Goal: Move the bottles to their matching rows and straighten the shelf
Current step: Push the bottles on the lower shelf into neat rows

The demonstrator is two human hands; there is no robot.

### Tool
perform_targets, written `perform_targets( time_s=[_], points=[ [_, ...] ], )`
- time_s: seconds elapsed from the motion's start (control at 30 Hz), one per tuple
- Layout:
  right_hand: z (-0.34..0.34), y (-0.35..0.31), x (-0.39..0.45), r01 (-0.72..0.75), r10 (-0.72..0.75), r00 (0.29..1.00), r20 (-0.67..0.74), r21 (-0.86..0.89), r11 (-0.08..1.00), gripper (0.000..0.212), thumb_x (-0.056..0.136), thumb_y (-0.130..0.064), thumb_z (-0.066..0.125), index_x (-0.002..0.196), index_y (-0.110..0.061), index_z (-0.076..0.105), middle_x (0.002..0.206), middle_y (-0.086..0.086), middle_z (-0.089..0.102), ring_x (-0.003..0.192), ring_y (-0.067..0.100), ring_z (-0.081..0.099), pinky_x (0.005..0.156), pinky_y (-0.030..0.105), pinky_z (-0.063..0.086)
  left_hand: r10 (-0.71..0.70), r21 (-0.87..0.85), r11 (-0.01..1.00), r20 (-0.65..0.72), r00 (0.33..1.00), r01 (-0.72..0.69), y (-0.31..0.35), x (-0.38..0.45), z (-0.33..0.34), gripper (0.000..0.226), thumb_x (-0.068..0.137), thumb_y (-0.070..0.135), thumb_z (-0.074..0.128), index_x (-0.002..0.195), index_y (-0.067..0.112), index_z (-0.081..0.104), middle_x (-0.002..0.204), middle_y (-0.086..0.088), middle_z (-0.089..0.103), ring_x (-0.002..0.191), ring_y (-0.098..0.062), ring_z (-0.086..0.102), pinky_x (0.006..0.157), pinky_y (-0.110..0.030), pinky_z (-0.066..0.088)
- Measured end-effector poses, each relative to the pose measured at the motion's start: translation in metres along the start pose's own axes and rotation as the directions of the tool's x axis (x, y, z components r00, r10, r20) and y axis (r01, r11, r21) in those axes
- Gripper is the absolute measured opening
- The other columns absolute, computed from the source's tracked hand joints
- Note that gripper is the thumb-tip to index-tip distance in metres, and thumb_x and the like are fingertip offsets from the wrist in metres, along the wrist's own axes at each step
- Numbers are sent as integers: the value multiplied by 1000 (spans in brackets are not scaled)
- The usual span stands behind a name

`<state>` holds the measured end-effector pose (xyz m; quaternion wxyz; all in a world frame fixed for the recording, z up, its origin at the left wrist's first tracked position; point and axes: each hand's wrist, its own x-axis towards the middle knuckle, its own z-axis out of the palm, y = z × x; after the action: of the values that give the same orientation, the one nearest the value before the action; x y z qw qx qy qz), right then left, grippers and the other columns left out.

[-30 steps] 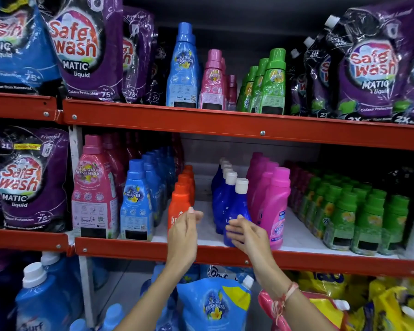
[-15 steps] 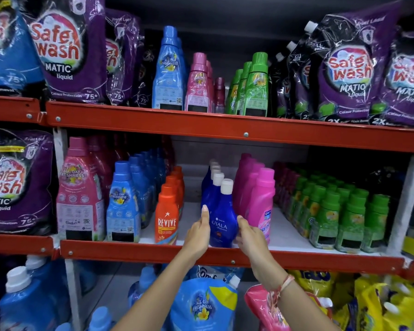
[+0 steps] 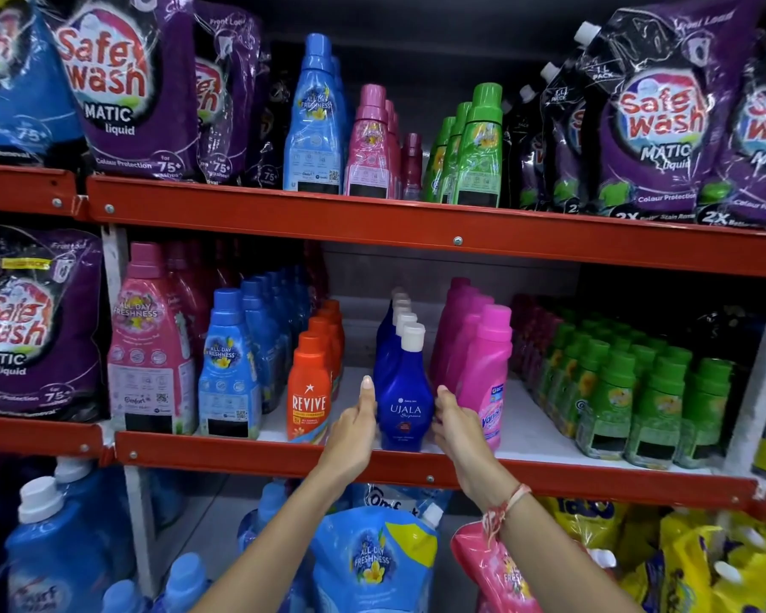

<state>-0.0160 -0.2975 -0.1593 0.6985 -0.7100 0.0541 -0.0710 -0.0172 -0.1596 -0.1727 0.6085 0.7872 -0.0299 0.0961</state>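
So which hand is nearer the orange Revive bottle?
Left. The left hand sits just right of the Revive bottle; the right hand is beyond the Ujala bottle.

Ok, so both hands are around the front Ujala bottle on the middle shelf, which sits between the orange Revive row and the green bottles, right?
Not quite. In the head view the left hand and right hand do flank the front Ujala bottle on the middle shelf, with the orange Revive row on its left. On its right is the pink Vanish row, not the green bottles, which stand further right.
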Motion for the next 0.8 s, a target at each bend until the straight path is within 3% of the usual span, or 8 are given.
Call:
perform_targets(
  time_s=[0.13,0.27,0.37,0.43,0.53,0.63,0.7,0.8],
  points=[
    [-1,-3,-1,14,-13,999,49,-19,1000,34,95,-47,43,79,-21,59,83,-2,67,97,25,65,101,48,48,21,32,999,-4,1000,-21,5,-7,-4,85,54,99,9,73,28,53,85,-4,63,99,-34,65,96,-49,46],
    [-8,-7,-14,199,-210,976,-57,-154,968,39,95,-46,43,75,-22,67,81,0,73,87,25,71,92,49,53,98,68,993,-74,992,-93,20,-24,-4,58,86,71,14,77,28,52,75,5,57,74,-11,56,69,-27,40],
    [-26,-15,-25,384,-406,886,-224,-138,913,45,97,-44,43,65,-26,69,67,0,75,62,21,73,71,46,59,264,113,964,-287,921,-241,22,-31,2,40,98,44,25,88,22,58,93,6,59,90,-9,55,80,-27,37],
    [-42,-20,-27,424,-429,851,-304,-87,902,50,97,-42,44,62,-18,70,61,6,74,52,23,70,61,42,58,321,107,947,-314,894,-303,21,-32,11,43,99,40,28,95,18,64,98,4,66,96,-11,60,87,-27,42],
    [-64,-22,-22,417,-377,838,-394,18,909,53,98,-39,43,64,-8,69,62,16,71,53,27,65,58,37,55,288,16,957,-153,945,-289,24,-31,27,45,98,43,29,88,21,67,92,5,72,88,-4,65,85,-24,47],
    [-80,-14,-6,333,-284,875,-393,61,941,48,99,-38,42,71,-8,68,73,13,71,65,25,64,70,40,55,213,-52,976,27,977,-211,33,-31,43,52,98,49,27,94,19,69,99,5,72,93,-5,65,94,-30,47],
    [-86,-6,8,211,-181,919,-351,49,976,45,98,-41,42,87,-6,68,91,13,71,78,24,65,85,44,54,167,-17,986,103,981,-166,36,-28,52,59,90,64,21,94,23,63,100,6,66,96,-9,62,97,-31,43],
    [-89,1,21,42,-27,968,-250,57,997,57,97,-49,37,118,-2,62,115,16,67,108,30,63,94,42,48,69,16,997,246,967,-75,46,-32,62,74,62,91,10,87,34,50,82,9,49,89,-14,52,82,-29,38]
  ],
)
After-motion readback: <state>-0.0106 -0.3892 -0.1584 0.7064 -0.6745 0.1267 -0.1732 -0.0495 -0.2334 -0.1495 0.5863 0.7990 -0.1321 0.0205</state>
